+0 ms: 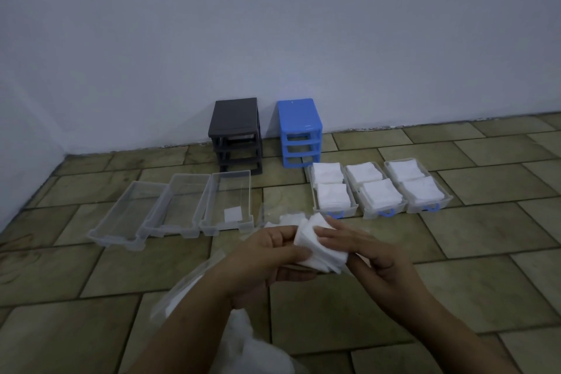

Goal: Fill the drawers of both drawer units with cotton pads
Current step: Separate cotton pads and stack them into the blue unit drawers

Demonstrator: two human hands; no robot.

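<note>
Both hands grip one stack of white square cotton pads (321,247) between them: left hand (267,258) pinches its left edge, right hand (373,255) clasps its right side, near the clear plastic drawers (226,206).

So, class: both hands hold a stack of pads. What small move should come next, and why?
Probably lay the stack, held by the left hand and right hand, into the nearest clear drawer. It holds one pad, while the three blue-handled drawers look full.
</note>
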